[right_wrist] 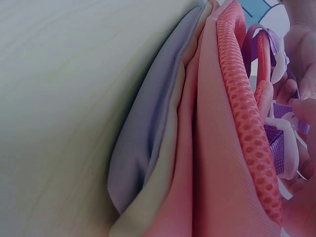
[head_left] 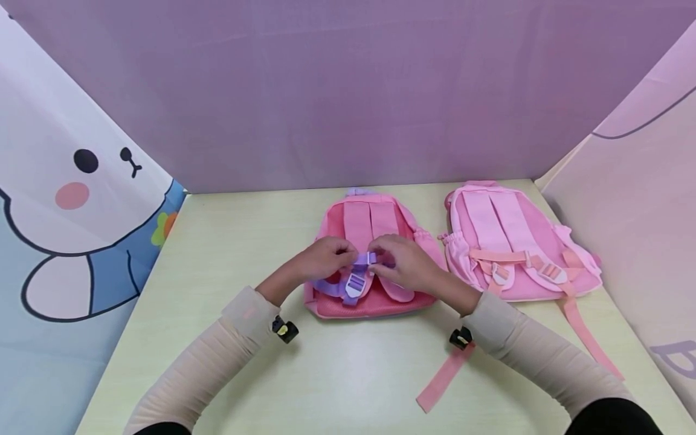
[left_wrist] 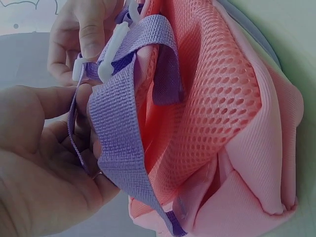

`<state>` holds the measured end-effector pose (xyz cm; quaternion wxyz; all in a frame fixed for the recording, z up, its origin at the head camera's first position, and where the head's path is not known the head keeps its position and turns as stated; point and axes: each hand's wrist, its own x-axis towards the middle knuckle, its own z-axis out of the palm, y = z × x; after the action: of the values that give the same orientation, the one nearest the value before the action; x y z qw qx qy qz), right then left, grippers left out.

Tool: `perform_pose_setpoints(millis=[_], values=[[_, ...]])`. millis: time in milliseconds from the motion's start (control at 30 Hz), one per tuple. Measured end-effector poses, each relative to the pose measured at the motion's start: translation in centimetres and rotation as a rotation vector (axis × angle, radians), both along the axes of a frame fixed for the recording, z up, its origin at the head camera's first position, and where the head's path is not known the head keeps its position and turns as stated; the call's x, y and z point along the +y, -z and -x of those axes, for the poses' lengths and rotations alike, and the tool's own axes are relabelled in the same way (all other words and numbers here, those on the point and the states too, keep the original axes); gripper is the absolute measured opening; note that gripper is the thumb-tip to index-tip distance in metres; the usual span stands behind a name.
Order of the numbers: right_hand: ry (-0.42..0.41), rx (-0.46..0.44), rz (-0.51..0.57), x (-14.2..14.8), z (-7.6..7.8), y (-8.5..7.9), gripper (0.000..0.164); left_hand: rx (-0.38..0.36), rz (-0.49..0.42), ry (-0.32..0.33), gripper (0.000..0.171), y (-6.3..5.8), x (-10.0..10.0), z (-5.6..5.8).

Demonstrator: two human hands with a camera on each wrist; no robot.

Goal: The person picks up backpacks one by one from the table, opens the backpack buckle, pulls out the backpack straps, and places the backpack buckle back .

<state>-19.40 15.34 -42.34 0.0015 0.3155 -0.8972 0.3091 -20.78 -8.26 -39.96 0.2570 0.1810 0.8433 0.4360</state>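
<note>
A pink backpack (head_left: 353, 308) lies with its shoulder straps up at the table's middle. Above its back panel, my left hand (head_left: 326, 257) and right hand (head_left: 405, 263) meet at a purple strap (left_wrist: 118, 123). The left fingers pinch the strap from the left side. From the right, the other thumb and fingers grip it beside a small white buckle (left_wrist: 79, 69). Just below the hands in the head view, a white adjuster buckle (head_left: 356, 286) sits on a purple strap end. The coral mesh padding (left_wrist: 217, 94) shows close by in the left wrist view.
A second pink backpack (head_left: 489, 211) lies to the right, straps up. Its coral webbing strap (head_left: 589, 338) trails over the table (head_left: 261, 241), and another coral strap end (head_left: 443, 380) reaches toward the front under my right forearm. A purple backdrop (head_left: 348, 96) stands behind.
</note>
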Motion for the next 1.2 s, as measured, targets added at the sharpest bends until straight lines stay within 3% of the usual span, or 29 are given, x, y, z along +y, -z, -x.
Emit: perform_pose_setpoints(millis=[300,1200], values=[[0.003,0.006,0.000,0.0,0.0,0.0,0.029,0.016,0.017,-0.004,0.018,0.0,0.3,-0.1],[-0.005,0.017,0.018,-0.2,-0.1,-0.2,0.030,-0.027,-0.009,-0.027,0.021,0.1,1.1,-0.1]])
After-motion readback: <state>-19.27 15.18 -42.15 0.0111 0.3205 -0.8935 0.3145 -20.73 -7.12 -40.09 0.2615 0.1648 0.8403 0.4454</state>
